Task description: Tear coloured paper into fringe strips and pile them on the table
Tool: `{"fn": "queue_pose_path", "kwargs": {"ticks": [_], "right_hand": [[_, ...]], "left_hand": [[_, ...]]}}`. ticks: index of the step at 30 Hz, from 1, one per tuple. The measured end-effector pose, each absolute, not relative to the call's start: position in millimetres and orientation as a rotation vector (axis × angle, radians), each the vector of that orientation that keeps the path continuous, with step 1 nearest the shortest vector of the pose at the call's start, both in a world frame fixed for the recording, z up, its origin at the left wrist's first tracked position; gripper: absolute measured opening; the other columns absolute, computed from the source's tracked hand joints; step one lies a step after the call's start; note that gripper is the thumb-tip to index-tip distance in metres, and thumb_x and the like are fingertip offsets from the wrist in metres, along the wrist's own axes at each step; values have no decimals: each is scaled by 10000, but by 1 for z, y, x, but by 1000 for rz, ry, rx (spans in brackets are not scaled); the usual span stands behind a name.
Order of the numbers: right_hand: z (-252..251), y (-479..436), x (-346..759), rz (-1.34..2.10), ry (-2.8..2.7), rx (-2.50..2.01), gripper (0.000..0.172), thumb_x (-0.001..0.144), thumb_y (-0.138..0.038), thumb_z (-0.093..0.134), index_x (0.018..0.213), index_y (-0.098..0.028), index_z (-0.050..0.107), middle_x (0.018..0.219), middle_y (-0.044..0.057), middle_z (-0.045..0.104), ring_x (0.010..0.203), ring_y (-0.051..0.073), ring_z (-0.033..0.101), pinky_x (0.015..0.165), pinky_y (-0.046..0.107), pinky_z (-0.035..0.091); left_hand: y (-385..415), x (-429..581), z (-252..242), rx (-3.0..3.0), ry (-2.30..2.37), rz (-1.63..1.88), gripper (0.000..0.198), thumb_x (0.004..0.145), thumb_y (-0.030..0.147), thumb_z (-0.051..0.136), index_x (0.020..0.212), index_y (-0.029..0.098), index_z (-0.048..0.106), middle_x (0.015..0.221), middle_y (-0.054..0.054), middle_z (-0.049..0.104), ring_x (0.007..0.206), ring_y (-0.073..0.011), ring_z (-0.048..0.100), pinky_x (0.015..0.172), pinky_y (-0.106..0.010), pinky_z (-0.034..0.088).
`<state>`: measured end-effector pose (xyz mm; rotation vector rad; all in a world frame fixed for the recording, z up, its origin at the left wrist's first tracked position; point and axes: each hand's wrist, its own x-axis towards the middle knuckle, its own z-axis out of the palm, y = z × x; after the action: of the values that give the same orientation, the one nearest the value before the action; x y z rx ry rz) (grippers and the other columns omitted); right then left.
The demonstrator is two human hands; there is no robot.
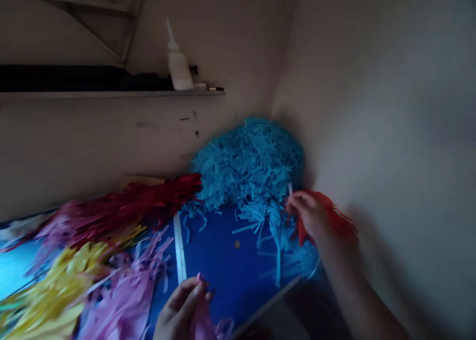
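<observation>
My left hand (182, 308), low in the middle, pinches the twisted end of a pink fringed paper strip (203, 320); the rest hangs below its fingers. Further right, my right hand (308, 212) reaches toward the back corner with its fingertips closed on a small pale strip (290, 187) that sticks up. Behind those fingertips rises a large heap of blue shredded paper (249, 161). Orange-red fringed paper (332, 216) lies just beyond the right wrist, partly covered by it.
Dark red fringe (148, 203), yellow fringe (80, 265) and pink fringe (122, 290) cover the left of the blue table (219, 251), which has a white stripe (179, 251). On a wall shelf (111, 94) stands a nozzle bottle (179, 67). Walls meet behind the blue heap.
</observation>
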<state>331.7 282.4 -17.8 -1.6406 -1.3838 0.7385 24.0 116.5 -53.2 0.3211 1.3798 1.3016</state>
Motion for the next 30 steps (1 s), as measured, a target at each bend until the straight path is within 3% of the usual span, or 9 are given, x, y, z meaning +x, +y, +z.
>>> {"fn": "queue_pose_path", "kwargs": {"ticks": [3,7,15,19,22,25,28,30], "right_hand": [[-24,209,258,1196,-1658,-1301,291,841,-451,591,758,-183,667,553,-17,600,456,115,525,455,211,405],[-30,157,196,1132,-1870,-1150,265,872,-355,565,696,-189,671,581,-13,602,539,116,533,526,215,388],[-31,157,177,1072,-2014,-1073,240,888,-289,560,701,-205,685,640,3,663,597,137,590,588,239,413],[-32,156,179,1178,-2035,-1042,140,881,-307,603,929,-215,697,804,23,706,733,164,641,690,254,468],[-35,154,179,1358,-1993,-1050,276,860,-309,633,1119,-215,624,891,22,704,785,165,654,691,242,485],[-41,152,175,1302,-2030,-1046,147,919,-313,548,907,-201,642,737,-4,657,683,143,617,637,239,460],[-35,159,189,1200,-2003,-958,333,951,-423,516,748,-196,650,803,32,687,626,129,600,612,258,468],[-15,179,223,1126,-1935,-916,483,950,-571,459,701,-199,641,814,50,701,490,100,546,502,253,448]], "left_hand": [[119,35,-48,136,1224,1331,452,445,338,939,785,181,685,730,7,726,609,-151,692,548,-200,539],[111,36,-48,87,1187,1391,448,434,306,950,765,173,678,702,28,701,571,-111,659,555,-184,517],[97,27,-56,317,1251,1434,409,499,412,915,750,168,704,725,-5,717,645,-124,656,633,-203,516],[94,26,-55,587,1386,1405,354,591,435,857,769,167,707,742,-36,716,682,-160,654,650,-238,523],[90,29,-56,890,1516,1391,276,685,422,784,752,183,664,700,-30,683,658,-170,642,624,-251,518],[88,34,-58,1173,1731,1353,206,745,385,728,732,211,618,654,-7,652,600,-152,618,582,-234,493],[89,38,-55,1386,1836,1245,147,781,342,687,733,226,610,638,4,661,574,-140,618,569,-217,471],[90,35,-47,1494,1822,1161,116,800,323,660,738,231,626,659,-1,684,581,-143,633,573,-218,464]]}}
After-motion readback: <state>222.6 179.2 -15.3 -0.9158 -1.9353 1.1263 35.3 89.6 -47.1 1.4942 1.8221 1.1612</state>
